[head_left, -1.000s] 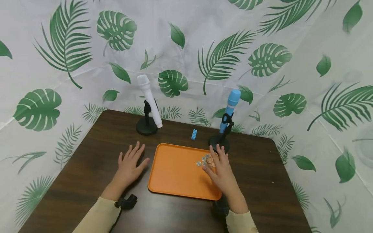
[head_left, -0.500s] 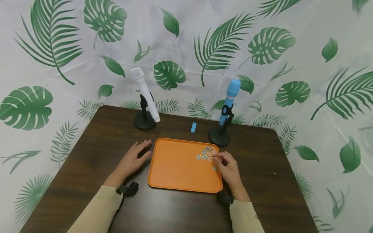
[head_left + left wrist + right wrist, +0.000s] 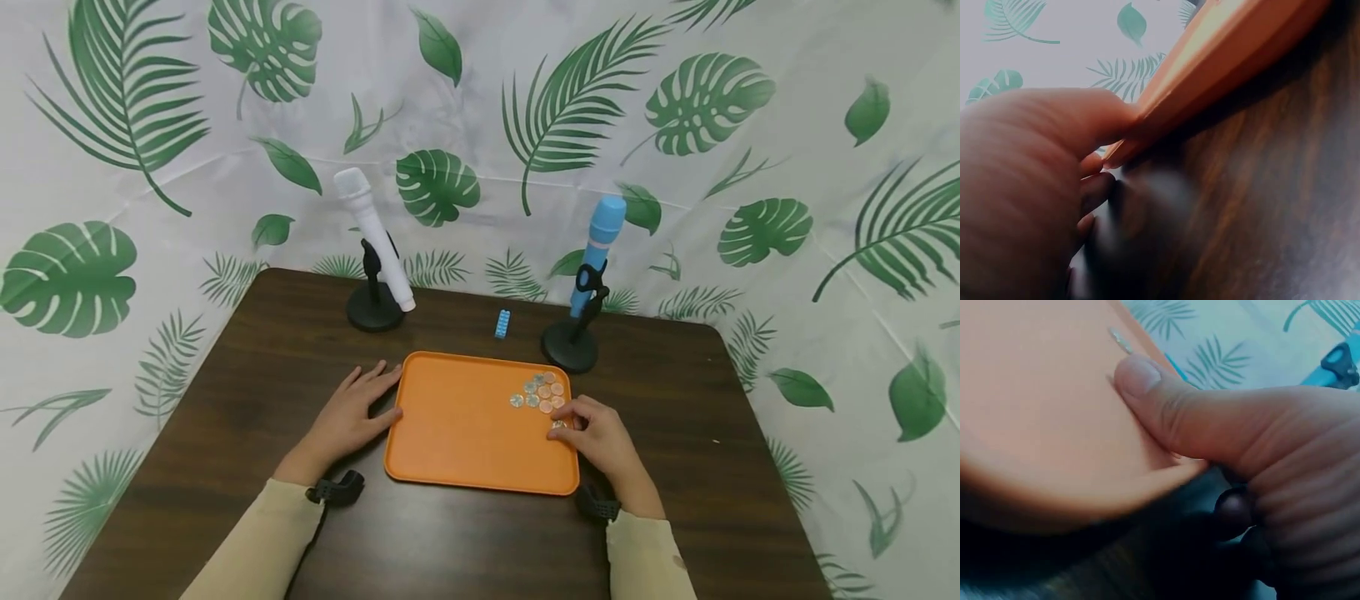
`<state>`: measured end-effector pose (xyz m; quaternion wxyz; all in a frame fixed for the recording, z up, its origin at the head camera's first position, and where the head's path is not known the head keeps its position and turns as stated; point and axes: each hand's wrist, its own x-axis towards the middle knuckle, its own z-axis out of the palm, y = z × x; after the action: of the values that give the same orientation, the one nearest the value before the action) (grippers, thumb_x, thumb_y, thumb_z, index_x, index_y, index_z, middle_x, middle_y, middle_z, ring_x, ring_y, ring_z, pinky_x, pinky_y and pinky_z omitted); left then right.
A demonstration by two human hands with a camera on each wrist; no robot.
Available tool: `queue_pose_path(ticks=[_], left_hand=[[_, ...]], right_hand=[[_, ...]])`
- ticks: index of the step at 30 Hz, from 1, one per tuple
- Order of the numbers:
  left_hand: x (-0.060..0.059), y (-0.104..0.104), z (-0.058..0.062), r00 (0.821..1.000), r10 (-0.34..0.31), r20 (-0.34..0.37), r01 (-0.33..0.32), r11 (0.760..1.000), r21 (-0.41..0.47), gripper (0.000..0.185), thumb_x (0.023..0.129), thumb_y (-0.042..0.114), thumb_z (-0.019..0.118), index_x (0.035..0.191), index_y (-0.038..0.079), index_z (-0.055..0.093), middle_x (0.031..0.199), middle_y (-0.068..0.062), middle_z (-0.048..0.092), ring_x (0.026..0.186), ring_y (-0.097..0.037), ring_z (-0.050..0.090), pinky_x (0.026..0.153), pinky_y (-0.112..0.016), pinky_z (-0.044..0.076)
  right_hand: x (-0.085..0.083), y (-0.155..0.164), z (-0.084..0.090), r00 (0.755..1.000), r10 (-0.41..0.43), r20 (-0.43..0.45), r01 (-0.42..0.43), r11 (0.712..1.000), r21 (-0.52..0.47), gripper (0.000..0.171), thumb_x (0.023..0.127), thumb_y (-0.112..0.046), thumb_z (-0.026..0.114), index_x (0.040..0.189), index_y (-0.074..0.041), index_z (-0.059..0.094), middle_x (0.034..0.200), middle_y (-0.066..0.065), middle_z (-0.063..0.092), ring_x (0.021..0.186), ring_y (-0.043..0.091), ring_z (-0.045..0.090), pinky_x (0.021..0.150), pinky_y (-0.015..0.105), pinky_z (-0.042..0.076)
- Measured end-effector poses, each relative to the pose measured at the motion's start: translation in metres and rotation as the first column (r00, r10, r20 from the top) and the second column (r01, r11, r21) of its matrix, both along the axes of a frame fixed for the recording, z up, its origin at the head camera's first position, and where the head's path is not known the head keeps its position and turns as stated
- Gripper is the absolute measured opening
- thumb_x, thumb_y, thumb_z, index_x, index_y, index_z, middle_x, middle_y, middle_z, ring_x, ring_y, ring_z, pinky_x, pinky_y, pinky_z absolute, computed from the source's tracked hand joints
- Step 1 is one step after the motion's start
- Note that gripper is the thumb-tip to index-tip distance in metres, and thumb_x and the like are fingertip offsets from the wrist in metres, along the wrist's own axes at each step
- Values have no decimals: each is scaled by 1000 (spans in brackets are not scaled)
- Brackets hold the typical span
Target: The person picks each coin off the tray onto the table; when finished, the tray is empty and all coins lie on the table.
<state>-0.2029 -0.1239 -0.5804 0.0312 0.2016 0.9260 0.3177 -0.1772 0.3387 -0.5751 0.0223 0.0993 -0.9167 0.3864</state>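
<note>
An orange tray (image 3: 465,442) lies on the dark wooden table. My left hand (image 3: 348,421) is at the tray's left side, fingers spread and relaxed; in the left wrist view its thumb (image 3: 1100,119) touches the tray's rim. Over the tray's right edge, my right hand (image 3: 600,433) has its thumb and index finger curled about a silvery coin (image 3: 558,425). The right wrist view shows the right thumb (image 3: 1154,394) low over the tray; its index finger is mostly hidden. Several silver and copper coins (image 3: 532,400) lie flat in the tray's upper right corner.
Behind the tray, a white microphone (image 3: 378,242) leans in a black stand (image 3: 375,312) on the left. A blue microphone (image 3: 597,250) leans in another black stand (image 3: 570,348) on the right. Between them lies a small blue studded block (image 3: 502,323). A leaf-print cloth (image 3: 480,100) hangs behind.
My right hand has come down from above the coins, first to the group, then to the coin nearer me. My left hand has moved right, to the tray's edge. The head view has tilted.
</note>
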Motion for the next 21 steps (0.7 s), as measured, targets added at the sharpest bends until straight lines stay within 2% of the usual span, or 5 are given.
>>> queue_pose_path(ticks=[9, 13, 15, 18, 21], left_hand=[[-4, 3, 4, 1000, 13, -10, -12, 1000, 14, 73, 105, 40, 71, 169, 17, 43, 170, -5, 50, 166, -33, 35, 138, -63, 12], [-4, 2, 2, 1000, 12, -13, -12, 1000, 10, 73, 105, 40, 72, 169, 18, 43, 170, -5, 50, 166, -34, 36, 138, -64, 13], [-3, 2, 2, 1000, 13, -13, -13, 1000, 8, 73, 105, 40, 72, 169, 18, 43, 170, -5, 50, 165, -34, 36, 138, -64, 13], [-3, 1, 2, 1000, 14, -12, -14, 1000, 5, 73, 105, 41, 71, 169, 18, 43, 170, -5, 50, 165, -34, 36, 138, -63, 14], [-3, 1, 1, 1000, 19, -4, -19, 1000, 3, 73, 106, 43, 70, 169, 19, 43, 171, -4, 50, 166, -33, 35, 138, -62, 14]], right_hand=[[-2, -8, 4, 997, -77, 10, 74, 982, 174, 31, 82, -39, 96, 101, -25, 76, 78, -4, 53, 67, 16, 50, 58, 25, 39], [-2, -9, 5, 994, -95, 49, 84, 978, 189, 34, 82, -43, 95, 99, -24, 73, 77, -2, 52, 66, 16, 49, 58, 26, 37], [-2, -7, 5, 993, -95, 72, 83, 985, 150, 34, 81, -43, 96, 95, -25, 70, 77, -2, 52, 67, 17, 50, 59, 25, 37], [-2, -3, 2, 993, -65, 95, 65, 998, 3, 32, 82, -37, 96, 87, -24, 67, 80, 1, 53, 73, 19, 53, 62, 24, 41], [-4, 4, 0, 995, -30, 91, 43, 988, -147, 30, 84, -30, 96, 83, -21, 67, 87, 3, 56, 80, 20, 54, 67, 25, 44]])
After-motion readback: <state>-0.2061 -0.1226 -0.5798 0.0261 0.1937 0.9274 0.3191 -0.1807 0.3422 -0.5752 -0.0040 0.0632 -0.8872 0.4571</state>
